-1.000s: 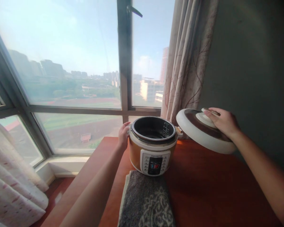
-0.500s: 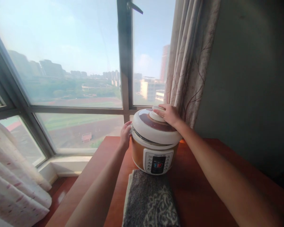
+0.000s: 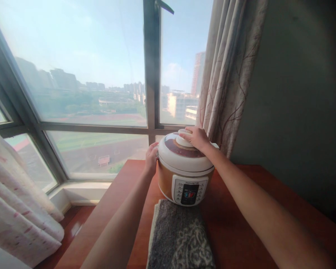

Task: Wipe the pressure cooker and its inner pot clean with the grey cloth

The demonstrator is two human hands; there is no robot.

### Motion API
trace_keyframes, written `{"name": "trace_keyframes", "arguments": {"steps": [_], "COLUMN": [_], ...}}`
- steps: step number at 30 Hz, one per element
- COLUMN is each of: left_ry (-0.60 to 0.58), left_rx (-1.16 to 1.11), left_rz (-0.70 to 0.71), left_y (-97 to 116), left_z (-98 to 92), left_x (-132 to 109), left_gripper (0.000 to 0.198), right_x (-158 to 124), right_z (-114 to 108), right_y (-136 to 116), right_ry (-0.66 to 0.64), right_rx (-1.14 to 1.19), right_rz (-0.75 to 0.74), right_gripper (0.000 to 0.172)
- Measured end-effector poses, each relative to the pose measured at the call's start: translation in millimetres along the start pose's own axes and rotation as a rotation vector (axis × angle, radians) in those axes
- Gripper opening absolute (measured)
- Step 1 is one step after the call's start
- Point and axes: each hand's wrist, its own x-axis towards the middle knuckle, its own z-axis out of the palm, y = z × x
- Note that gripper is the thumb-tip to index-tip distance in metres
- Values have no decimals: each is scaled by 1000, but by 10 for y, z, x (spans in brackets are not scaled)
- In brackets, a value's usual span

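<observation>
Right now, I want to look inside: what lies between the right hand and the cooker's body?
In the head view, the lid: the right hand holds its knob, and it covers the cooker's body.

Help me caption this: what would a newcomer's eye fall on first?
Probably the white and brown cooker on the table, lid on, right hand at its knob, left hand at the cooker's side. Behind it, a large window shows hazy buildings. A patterned grey cloth lies in front.
</observation>
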Motion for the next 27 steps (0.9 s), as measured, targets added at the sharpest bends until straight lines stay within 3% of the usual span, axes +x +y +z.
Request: {"name": "trace_keyframes", "arguments": {"steps": [10,14,20,23,27], "left_ry": [-2,-7,18,72,176], "left_rx": [10,26,-7,-14,-6], "left_rz": [5,6,-12,-7,52], "left_y": [6,22,58,59,17], "left_z": [-16,-58,1,76,160], "left_x": [-10,-36,-121,-127,-51], "left_gripper": [47,42,45,49,47], "right_x": [-31,-183,-632,-786,-774], "right_z": [-49,-168,-223,-40,210], "right_y": [38,248,901,1084,1131], "right_ry": [-41,25,280,292,278], "right_rx": [67,164,284,379,502], "right_rz": [-21,-23,287,445,580], "right_gripper": [48,45,57,55,44]}}
